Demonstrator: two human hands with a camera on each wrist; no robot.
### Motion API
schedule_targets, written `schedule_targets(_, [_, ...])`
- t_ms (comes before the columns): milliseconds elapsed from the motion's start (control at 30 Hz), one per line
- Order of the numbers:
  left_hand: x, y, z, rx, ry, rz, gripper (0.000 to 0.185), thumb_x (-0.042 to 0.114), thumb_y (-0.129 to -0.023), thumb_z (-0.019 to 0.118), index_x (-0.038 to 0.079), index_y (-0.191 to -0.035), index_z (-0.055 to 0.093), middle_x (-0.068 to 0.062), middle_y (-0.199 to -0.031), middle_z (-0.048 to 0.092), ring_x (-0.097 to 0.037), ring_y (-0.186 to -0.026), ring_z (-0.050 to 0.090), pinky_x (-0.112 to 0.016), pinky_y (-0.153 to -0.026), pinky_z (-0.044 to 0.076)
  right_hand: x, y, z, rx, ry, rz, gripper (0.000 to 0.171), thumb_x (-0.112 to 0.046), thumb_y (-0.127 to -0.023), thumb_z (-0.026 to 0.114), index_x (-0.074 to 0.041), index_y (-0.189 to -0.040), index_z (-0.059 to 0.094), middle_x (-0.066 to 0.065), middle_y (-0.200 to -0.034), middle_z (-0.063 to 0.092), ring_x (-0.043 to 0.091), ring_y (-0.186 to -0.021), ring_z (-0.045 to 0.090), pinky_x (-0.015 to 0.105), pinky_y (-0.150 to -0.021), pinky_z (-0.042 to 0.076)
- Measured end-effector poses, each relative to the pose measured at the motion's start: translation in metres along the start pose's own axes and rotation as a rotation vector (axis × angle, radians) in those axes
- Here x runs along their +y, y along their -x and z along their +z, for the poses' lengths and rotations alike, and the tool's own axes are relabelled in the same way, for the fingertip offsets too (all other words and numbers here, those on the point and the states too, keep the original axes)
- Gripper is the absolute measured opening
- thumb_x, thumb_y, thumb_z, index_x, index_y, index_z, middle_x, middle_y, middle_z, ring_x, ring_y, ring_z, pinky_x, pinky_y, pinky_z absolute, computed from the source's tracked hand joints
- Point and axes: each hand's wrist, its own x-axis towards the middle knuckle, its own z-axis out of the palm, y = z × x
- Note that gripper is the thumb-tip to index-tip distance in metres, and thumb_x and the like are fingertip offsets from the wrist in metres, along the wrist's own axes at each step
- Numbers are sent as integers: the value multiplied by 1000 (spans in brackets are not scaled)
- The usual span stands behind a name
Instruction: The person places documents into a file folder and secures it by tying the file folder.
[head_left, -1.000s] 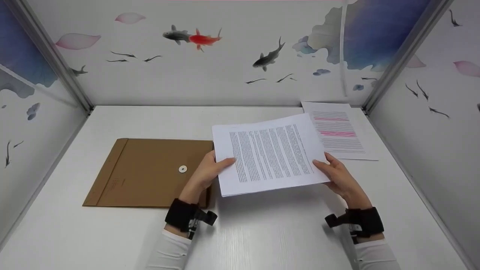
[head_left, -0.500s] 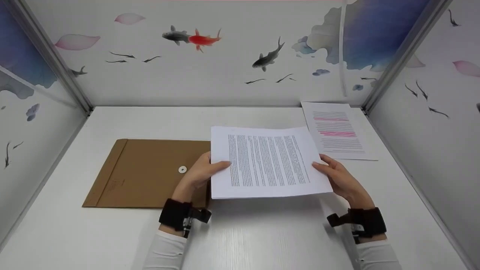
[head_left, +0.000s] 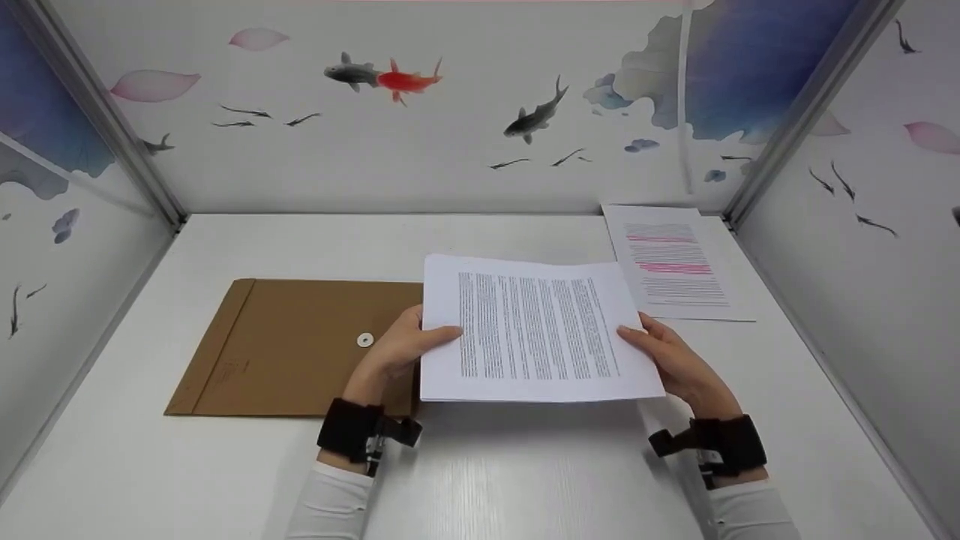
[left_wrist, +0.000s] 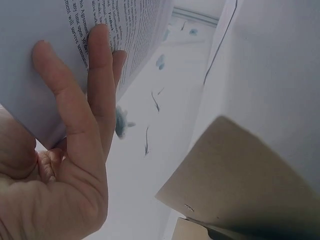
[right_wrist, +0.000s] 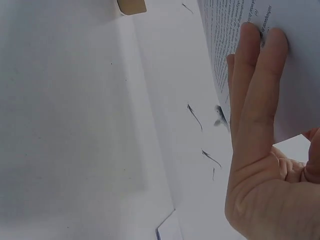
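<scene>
A stack of printed paper [head_left: 540,330] is held above the table, its text lines running up and down the page in the head view. My left hand [head_left: 394,345] grips its left edge, thumb on top and fingers underneath. At the opposite edge my right hand [head_left: 675,364] pinches the stack the same way. Both wrist views show the underside, where the fingers of the left hand [left_wrist: 75,135] and right hand [right_wrist: 265,125] lie against printed text. Left of the stack a brown document envelope [head_left: 300,345] with a white round button [head_left: 365,340] lies flat, partly covered by my left hand.
Other printed sheets [head_left: 675,292] with pink highlighted lines lie at the table's back right, partly behind the held stack. White panels with painted fish [head_left: 409,77] enclose the white table [head_left: 375,244] at the back and sides.
The stack has come down toward me and levelled from its earlier tilt, both hands still gripping it. The envelope and the highlighted sheets have stayed put.
</scene>
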Motion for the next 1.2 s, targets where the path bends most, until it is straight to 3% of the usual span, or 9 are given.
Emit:
schedule_targets(267, [1, 1, -1, -38, -57, 17, 47, 10, -98, 64, -3, -141, 53, -10, -110, 77, -10, -81, 76, -24, -69, 61, 3, -2, 6, -5, 29, 36, 37, -28, -109, 50, -21, -144, 44, -4, -109, 78, 15, -92, 78, 29, -72, 63])
schedule_targets(500, [0, 0, -3, -71, -90, 27, 45, 11, -98, 64, -3, -140, 55, -13, -112, 77, -11, -81, 77, -25, -69, 61, 6, -5, 5, -69, 30, -5, 31, -22, -109, 48, -24, -141, 48, -3, -111, 78, 17, -92, 79, 31, -72, 64])
schedule_targets(867, [3, 8, -11, -108, -125, -60, 47, 18, -99, 66, 1, -141, 53, -11, -115, 77, -11, -86, 76, -26, -72, 61, 8, -7, 4, -66, 97, -62, 33, -17, -108, 49, -18, -141, 49, -2, -112, 78, 17, -92, 79, 30, -72, 64])
schedule_targets(1000, [6, 12, -18, -66, -177, -83, 52, 18, -101, 64, 0, -146, 45, -17, -118, 75, -12, -84, 74, -26, -68, 60, 7, -7, 6, -6, 119, -60, 32, -18, -108, 52, -18, -139, 50, -3, -110, 78, 16, -90, 79, 29, -71, 63])
schedule_targets(1200, [7, 18, -25, 66, -264, -163, 55, 18, -101, 65, -1, -149, 45, -21, -119, 71, -15, -78, 69, -25, -64, 60, 7, -7, 9, 74, 148, -56, 40, -20, -106, 55, -13, -144, 46, -6, -109, 77, 15, -89, 79, 27, -70, 63])
